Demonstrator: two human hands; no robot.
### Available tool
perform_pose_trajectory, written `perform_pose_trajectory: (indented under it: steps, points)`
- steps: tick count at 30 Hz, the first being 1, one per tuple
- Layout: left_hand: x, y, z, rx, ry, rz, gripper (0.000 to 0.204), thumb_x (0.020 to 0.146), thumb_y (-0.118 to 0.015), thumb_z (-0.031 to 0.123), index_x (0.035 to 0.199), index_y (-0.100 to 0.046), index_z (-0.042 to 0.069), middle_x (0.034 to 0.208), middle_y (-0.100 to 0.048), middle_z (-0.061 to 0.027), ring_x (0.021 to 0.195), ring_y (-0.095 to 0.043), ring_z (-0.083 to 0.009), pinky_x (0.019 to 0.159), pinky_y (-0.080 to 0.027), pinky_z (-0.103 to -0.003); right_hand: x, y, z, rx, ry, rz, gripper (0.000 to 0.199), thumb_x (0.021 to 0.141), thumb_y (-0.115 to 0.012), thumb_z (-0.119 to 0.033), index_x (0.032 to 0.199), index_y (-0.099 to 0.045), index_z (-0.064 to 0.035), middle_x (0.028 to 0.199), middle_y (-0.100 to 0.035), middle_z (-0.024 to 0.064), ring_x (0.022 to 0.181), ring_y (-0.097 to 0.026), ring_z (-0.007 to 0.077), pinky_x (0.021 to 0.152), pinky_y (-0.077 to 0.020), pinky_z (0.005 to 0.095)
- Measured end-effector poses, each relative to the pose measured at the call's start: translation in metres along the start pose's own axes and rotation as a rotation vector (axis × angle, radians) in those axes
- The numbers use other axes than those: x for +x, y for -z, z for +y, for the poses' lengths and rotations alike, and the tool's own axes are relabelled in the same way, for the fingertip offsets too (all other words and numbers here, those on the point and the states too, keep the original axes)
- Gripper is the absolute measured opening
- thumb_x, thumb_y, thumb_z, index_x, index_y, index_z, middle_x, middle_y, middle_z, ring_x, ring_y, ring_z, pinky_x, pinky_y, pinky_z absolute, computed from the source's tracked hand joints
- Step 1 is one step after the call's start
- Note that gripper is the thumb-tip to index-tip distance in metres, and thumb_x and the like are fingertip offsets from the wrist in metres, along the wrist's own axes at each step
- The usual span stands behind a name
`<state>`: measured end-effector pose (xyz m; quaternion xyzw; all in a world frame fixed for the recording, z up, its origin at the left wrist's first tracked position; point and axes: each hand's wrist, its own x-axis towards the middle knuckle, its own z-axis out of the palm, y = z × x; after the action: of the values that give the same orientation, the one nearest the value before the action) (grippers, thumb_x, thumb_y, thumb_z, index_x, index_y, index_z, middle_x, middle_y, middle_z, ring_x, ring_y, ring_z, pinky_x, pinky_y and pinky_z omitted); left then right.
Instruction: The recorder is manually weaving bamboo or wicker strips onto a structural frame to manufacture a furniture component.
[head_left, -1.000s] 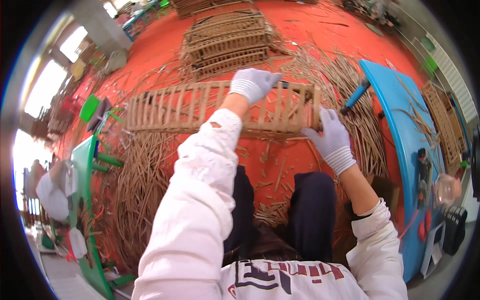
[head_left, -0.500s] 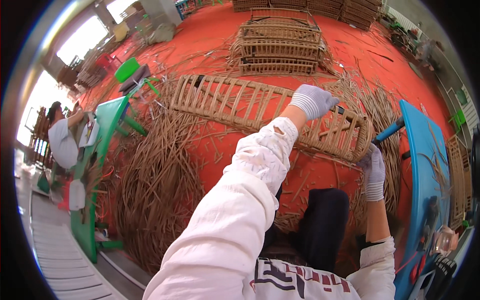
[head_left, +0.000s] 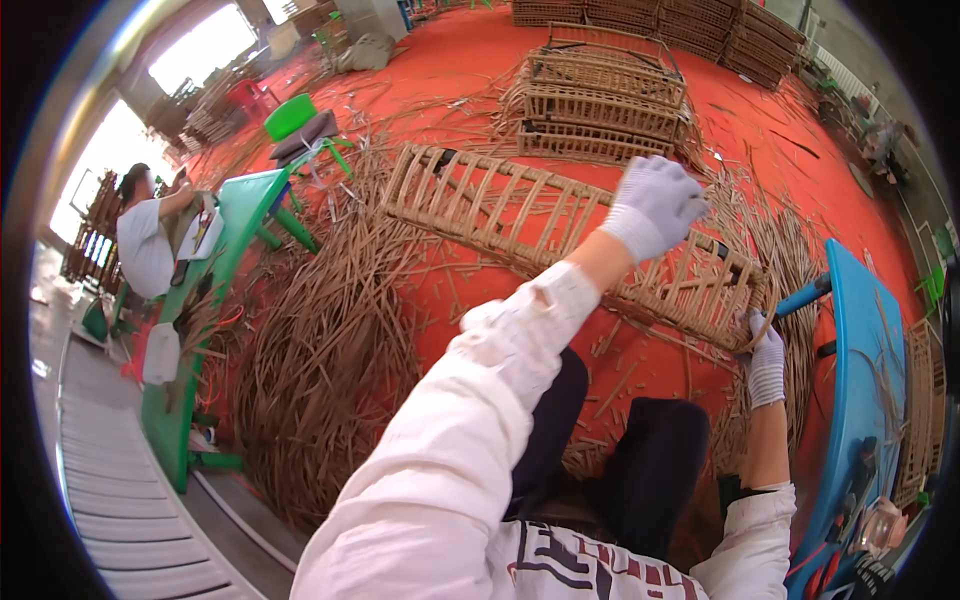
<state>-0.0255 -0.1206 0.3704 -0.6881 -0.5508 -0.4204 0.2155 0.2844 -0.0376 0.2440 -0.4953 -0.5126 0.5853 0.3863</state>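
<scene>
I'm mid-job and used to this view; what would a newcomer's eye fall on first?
Probably the bright red floor, strewn with brown strips, and the long woven frame slanting across the middle. The gloved left hand shows over the frame, the right hand at its right end. Beyond stands a stack of similar frames, with a blue table at right.

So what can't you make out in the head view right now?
In the head view:
Left hand: palm hidden by its own back, so its grip is unclear.
Right hand: some fingertips hidden around the end of the woven frame.
Far stacks: cut off by the upper edge.
Dark tools on the blue table: too blurred.
</scene>
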Motion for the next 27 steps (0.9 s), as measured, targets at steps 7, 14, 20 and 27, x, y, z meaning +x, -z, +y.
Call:
perform_pose_trajectory:
  steps: [7,14,20,27]
  points:
    - [-0.151,0.129,-0.115,0.690,0.613,0.678,0.024,0.081,-0.068,0.019,0.102,-0.065,0.008,0.100,-0.065,-0.0122,0.095,-0.059,-0.0315,0.091,-0.042,-0.045,0.009,0.017,0.010,-0.092,0.035,0.000,0.038,0.091,-0.064,-0.042,0.104,-0.068,-0.0061,0.093,-0.068,0.0065,0.078,-0.065,0.0182,0.060,-0.0527,0.0358]
    - [-0.284,0.166,-0.207,-0.479,1.311,0.912,0.053,0.096,-0.051,0.044,0.125,-0.057,-0.001,0.119,-0.062,-0.0162,0.106,-0.061,-0.0283,0.094,-0.048,-0.039,0.002,0.024,0.011,0.023,-0.068,-0.014,0.046,0.092,-0.063,-0.039,0.126,-0.058,-0.0072,0.103,-0.067,0.0050,0.090,-0.063,0.0182,0.069,-0.0529,0.0347]
    - [-0.263,0.165,-0.197,-0.740,1.287,0.940,0.055,0.098,-0.046,0.047,0.130,-0.052,0.002,0.126,-0.059,-0.0126,0.115,-0.057,-0.0272,0.101,-0.044,-0.040,0.019,0.020,0.012,0.070,0.010,-0.016,0.038,0.094,-0.061,-0.031,0.121,-0.060,-0.0049,0.099,-0.066,0.0027,0.082,-0.061,0.0137,0.066,-0.0509,0.0326]
    - [-0.189,0.186,-0.206,-0.826,1.115,0.938,0.053,0.093,-0.061,0.043,0.124,-0.057,0.001,0.114,-0.064,-0.0110,0.102,-0.062,-0.0240,0.091,-0.050,-0.038,0.049,-0.007,-0.038,-0.090,0.077,0.007,0.043,0.090,-0.065,-0.042,0.111,-0.064,-0.0042,0.092,-0.066,0.0038,0.070,-0.059,0.0131,0.058,-0.0475,0.0311]
